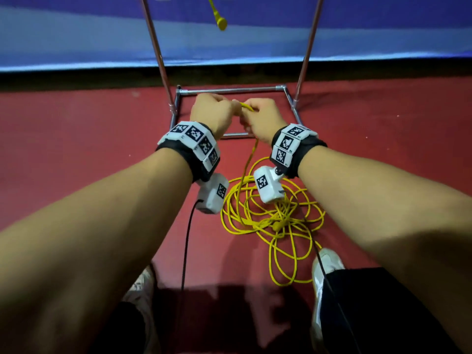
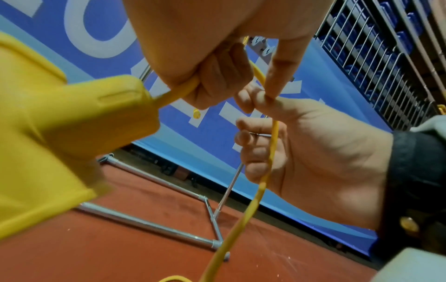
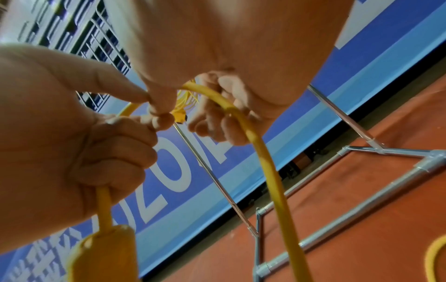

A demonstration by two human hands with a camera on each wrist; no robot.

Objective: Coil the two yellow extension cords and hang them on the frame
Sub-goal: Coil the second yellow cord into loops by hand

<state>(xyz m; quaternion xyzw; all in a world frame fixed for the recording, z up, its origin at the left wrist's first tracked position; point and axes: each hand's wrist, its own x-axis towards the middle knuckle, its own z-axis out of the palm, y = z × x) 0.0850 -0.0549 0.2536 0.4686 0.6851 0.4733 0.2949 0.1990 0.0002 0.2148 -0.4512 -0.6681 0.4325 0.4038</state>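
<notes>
- my left hand (image 1: 213,116) is curled in a fist round the yellow cord (image 1: 249,159) just above its plug end (image 3: 103,253), which hangs below my fingers (image 3: 115,152).
- my right hand (image 1: 263,118) meets it at the centre of the frame, thumb and fingers pinching the same cord a short way along.
- from my right hand the cord drops to a loose yellow tangle (image 1: 275,215) on the red floor (image 1: 76,129), lower centre, between my forearms.
- the metal frame (image 1: 229,91) stands just beyond my hands.
- a second yellow cord end (image 1: 221,23) hangs at the top centre, between the frame's uprights.
</notes>
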